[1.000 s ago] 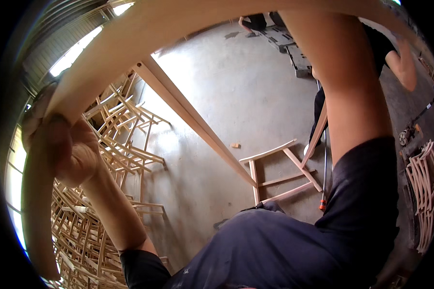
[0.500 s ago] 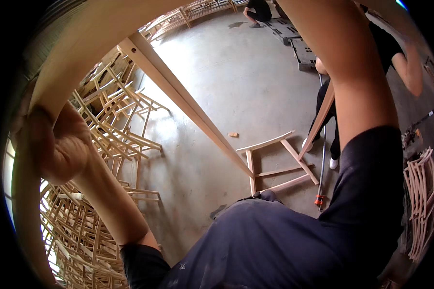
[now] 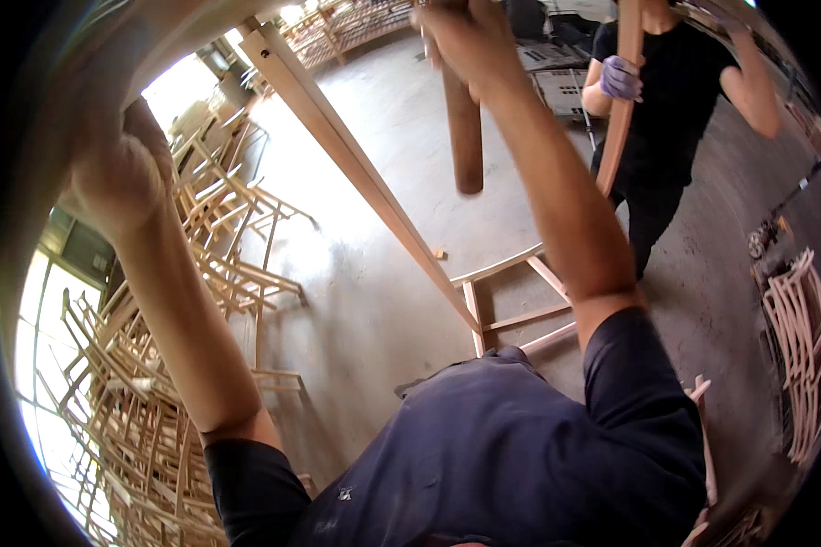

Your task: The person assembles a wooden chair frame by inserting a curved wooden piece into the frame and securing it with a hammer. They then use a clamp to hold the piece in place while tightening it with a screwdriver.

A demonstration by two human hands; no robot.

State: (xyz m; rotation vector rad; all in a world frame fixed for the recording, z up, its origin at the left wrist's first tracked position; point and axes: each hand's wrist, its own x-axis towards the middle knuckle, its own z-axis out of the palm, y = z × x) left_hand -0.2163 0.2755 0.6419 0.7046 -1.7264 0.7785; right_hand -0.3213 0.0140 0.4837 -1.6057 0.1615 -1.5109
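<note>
**Both arms raised on a curved chair frame**

The left hand (image 3: 119, 178) is closed around the curved rail (image 3: 82, 82) that sweeps across the upper left, fingers wrapped over its edge. The right hand (image 3: 470, 41) is clamped on a darker round leg (image 3: 463, 137) hanging down from the top centre. A long straight slat (image 3: 356, 182) runs from the rail down toward a small frame (image 3: 511, 301) standing on the floor (image 3: 374, 301).

To do this well, I judge the two hands should hold the piece level, with the left grip steadying the rail while the right works the leg in line with it, not at a slant; a crooked leg would likely bind or strain the joint.

Both arms are stretched up and forward, elbows nearly straight, the left forearm rising from lower left, the right from lower right.

At left lies a stack of chair frames (image 3: 146, 392). At upper right a co-worker's gloved hand (image 3: 618, 77) holds an upright slat.
</note>
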